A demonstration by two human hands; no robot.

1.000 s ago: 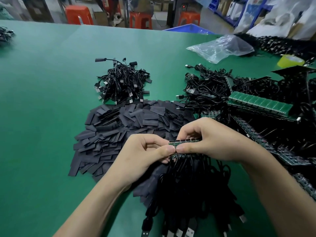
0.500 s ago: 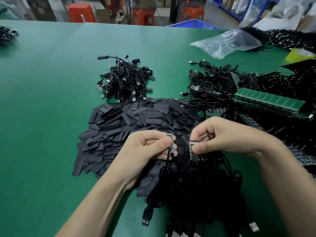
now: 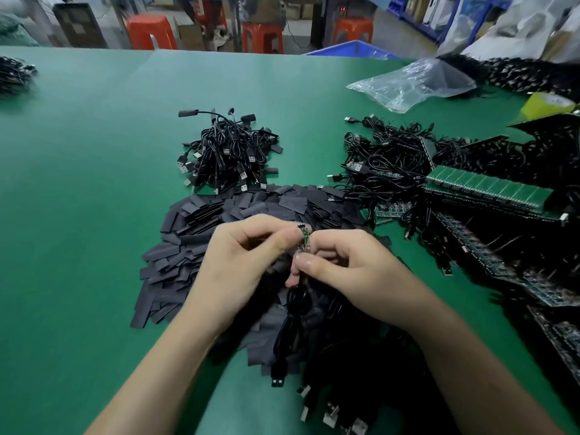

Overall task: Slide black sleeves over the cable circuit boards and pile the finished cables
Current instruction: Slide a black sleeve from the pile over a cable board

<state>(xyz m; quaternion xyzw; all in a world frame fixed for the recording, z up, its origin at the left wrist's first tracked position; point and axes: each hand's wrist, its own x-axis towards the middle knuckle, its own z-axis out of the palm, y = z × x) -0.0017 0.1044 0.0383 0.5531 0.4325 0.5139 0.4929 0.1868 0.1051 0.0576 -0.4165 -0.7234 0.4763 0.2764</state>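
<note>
Both hands meet above the green table [image 3: 94,215]. My left hand [image 3: 238,265] pinches a small green circuit board [image 3: 304,240], held upright, near its top. Just below the board, my right hand [image 3: 351,277] pinches the black cable [image 3: 293,312] that hangs from it down to a USB plug [image 3: 277,376]. A heap of flat black sleeves [image 3: 194,246] lies under and behind the hands. The pile of finished sleeved cables [image 3: 229,155] sits beyond the sleeves. More bare cables [image 3: 361,372] lie bunched under my right forearm.
Tangled cables with boards [image 3: 386,164] and green board panels [image 3: 486,189] fill the right side. A clear plastic bag [image 3: 411,80] lies at the back right, a yellow tape roll [image 3: 549,103] beside it. Another cable heap [image 3: 12,73] sits far left.
My left hand pulled one board with its cable away from the bunch in my right hand. My right hand let the bunch drop and now pinches this cable just under the board.
</note>
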